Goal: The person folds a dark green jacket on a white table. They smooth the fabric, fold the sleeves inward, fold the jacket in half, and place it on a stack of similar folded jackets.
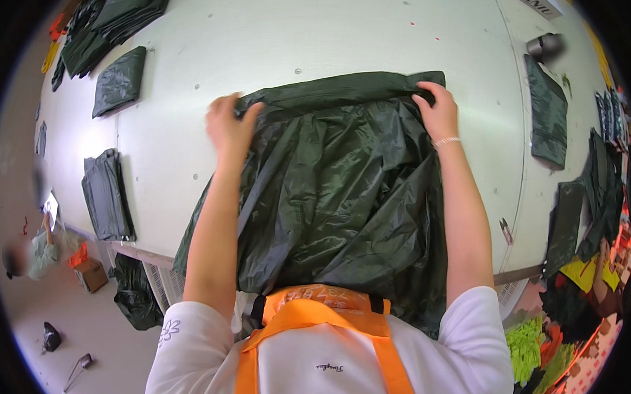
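A large piece of dark green, shiny waterproof fabric is spread before me, its near part hanging over the table edge against my body. Its far edge is turned over into a flat band. My left hand grips the left end of that band, thumb and fingers curved round the edge. At the right end, my right hand pinches the band between thumb and fingers. Wrinkles run through the fabric between my forearms, and its exact kind of item cannot be made out.
The pale table carries folded dark green bundles at the left and another bundle at the right. Small thread snips lie to the right. A person and a cardboard box are beyond the left edge.
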Action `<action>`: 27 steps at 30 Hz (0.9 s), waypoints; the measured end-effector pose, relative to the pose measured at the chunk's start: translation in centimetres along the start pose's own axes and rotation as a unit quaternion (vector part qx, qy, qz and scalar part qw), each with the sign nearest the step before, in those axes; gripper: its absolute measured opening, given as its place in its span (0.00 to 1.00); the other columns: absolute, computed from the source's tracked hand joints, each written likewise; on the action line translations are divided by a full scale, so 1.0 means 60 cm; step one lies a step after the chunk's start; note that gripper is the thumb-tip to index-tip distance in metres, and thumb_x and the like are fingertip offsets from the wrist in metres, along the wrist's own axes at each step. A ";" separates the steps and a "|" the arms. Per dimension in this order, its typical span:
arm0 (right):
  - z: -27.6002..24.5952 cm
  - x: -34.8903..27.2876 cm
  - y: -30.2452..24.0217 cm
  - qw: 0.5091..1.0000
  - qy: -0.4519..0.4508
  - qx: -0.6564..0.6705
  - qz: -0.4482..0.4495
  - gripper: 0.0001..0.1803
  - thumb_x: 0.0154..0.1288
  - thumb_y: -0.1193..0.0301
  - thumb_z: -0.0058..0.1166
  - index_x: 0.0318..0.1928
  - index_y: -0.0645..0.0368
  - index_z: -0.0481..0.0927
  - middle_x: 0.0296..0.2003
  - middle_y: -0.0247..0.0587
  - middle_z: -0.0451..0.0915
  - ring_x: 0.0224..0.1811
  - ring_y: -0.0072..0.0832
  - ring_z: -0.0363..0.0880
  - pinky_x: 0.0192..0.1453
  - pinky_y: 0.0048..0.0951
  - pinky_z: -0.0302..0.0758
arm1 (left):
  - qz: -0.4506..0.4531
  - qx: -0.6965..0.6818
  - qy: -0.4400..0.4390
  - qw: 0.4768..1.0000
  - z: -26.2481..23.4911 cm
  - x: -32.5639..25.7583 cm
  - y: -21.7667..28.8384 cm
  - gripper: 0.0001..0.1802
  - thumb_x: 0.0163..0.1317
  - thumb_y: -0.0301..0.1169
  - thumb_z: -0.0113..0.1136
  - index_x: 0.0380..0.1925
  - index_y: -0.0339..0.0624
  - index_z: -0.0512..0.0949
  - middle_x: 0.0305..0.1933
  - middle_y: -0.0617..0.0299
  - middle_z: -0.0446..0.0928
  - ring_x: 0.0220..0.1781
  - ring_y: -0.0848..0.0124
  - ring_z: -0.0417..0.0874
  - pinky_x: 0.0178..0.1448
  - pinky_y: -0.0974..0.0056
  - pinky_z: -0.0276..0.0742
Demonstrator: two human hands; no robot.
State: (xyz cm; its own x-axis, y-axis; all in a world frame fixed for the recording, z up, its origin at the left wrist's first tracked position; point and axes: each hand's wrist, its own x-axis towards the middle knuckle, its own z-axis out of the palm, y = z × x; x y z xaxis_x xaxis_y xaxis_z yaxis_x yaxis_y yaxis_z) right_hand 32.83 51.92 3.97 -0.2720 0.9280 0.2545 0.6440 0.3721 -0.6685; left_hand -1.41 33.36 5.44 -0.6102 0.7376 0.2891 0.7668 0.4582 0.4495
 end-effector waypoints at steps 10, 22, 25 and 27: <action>-0.408 -0.425 0.352 0.943 -0.093 -0.179 0.264 0.25 0.55 0.82 0.54 0.56 0.65 0.71 0.52 0.52 0.73 0.54 0.39 0.72 0.59 0.32 0.69 | -0.156 -0.162 -0.115 0.968 -0.052 -0.115 -0.161 0.29 0.51 0.44 0.68 0.47 0.34 0.77 0.43 0.48 0.81 0.46 0.59 0.81 0.53 0.61 0.74; -0.306 -0.350 0.181 0.981 0.074 -0.037 0.173 0.13 0.70 0.69 0.45 0.50 0.64 0.67 0.33 0.43 0.74 0.30 0.27 0.75 0.33 0.25 0.74 | -0.381 -0.600 -0.186 0.678 -0.190 -0.111 -0.040 0.14 0.56 0.26 0.62 0.39 0.27 0.77 0.34 0.55 0.81 0.32 0.69 0.82 0.36 0.68 0.79; -0.219 -0.266 -0.074 0.946 0.085 0.202 0.238 0.16 0.72 0.67 0.42 0.55 0.60 0.61 0.28 0.39 0.74 0.20 0.20 0.71 0.23 0.17 0.70 | -0.367 -0.601 -0.175 0.688 -0.240 -0.122 0.004 0.14 0.55 0.24 0.62 0.41 0.27 0.76 0.36 0.54 0.81 0.31 0.70 0.82 0.37 0.68 0.79; -0.141 -0.234 -0.164 0.933 -0.012 0.344 0.106 0.13 0.70 0.70 0.47 0.52 0.59 0.67 0.27 0.31 0.73 0.26 0.16 0.69 0.28 0.15 0.69 | -0.336 -0.626 -0.180 0.680 -0.263 -0.128 0.022 0.15 0.55 0.25 0.63 0.40 0.27 0.77 0.35 0.55 0.81 0.31 0.70 0.81 0.37 0.69 0.79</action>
State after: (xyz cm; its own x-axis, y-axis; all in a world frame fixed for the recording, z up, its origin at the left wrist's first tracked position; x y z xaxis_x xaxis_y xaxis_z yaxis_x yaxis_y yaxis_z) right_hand 36.37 35.38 12.90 -0.2116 0.9758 0.0558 0.0758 0.0733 -0.9944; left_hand 1.13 20.48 17.13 -0.4774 0.7473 -0.4622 -0.5695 0.1374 0.8104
